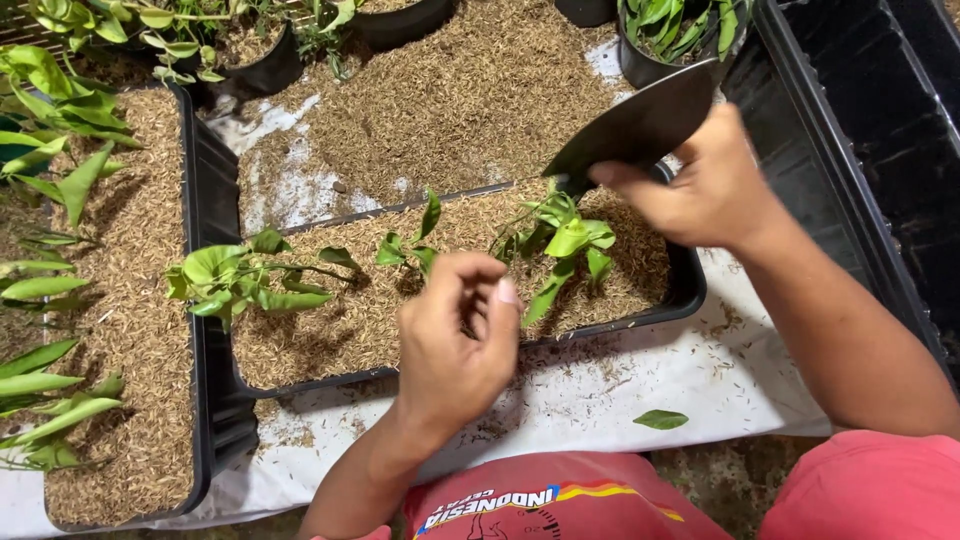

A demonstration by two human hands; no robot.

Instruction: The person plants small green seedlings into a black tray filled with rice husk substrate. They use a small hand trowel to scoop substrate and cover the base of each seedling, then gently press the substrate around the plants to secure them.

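Two black trays of rice husk are seen edge to edge on a white sheet (640, 385), the long left tray (215, 400) hemming in the shallow front tray (688, 285), with open sheet left only along the near rim. A dark scoop-like pot piece (640, 125) is gripped by the closed right hand (705, 185) above the leafy cuttings (565, 240). The left hand (455, 345) is curled, fingertips pinched over the husk just beside those cuttings; what is pinched cannot be told.
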